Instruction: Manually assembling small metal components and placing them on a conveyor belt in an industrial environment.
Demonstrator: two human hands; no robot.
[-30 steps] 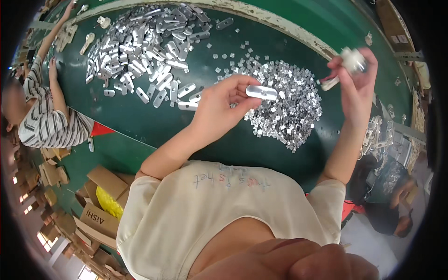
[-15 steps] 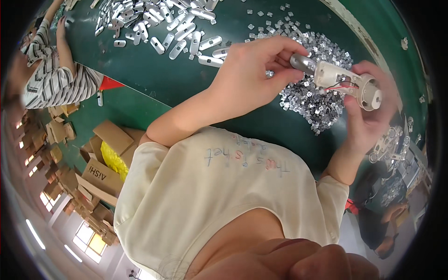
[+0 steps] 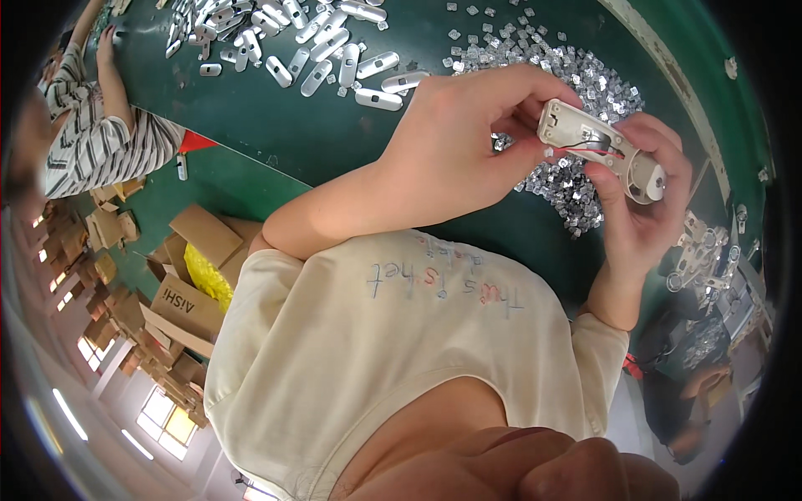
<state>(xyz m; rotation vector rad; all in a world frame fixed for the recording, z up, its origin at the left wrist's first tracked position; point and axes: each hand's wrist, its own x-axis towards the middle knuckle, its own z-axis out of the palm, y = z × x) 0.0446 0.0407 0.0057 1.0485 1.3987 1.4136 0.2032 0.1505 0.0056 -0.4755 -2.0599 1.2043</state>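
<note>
Between my two hands is a white plastic housing (image 3: 576, 134) with a narrow body, a round ring-shaped end, and thin red and black wires inside its open face. My right hand (image 3: 639, 171) grips the round end, thumb on the near side and fingers over the far side. At the narrow end, my left hand (image 3: 476, 138) is closed on the housing, its thumb tip by the lower edge and its fingers partly hidden behind. The silver cover seen earlier in that hand is out of sight. Beneath the hands spreads a pile of small clear and silver square pieces (image 3: 576, 196).
Several oval silver covers (image 3: 315, 78) lie scattered on the green table (image 3: 276, 125) at the far left. More white housings (image 3: 706, 250) are at the right. A person in a striped top (image 3: 125, 146) sits far left. An open cardboard box (image 3: 180, 309) stands left of me.
The housing has shifted left and tilted, its open face turning more into view. My left fingers have moved from the silver cover's end onto the housing's narrow end; the cover is now hidden.
</note>
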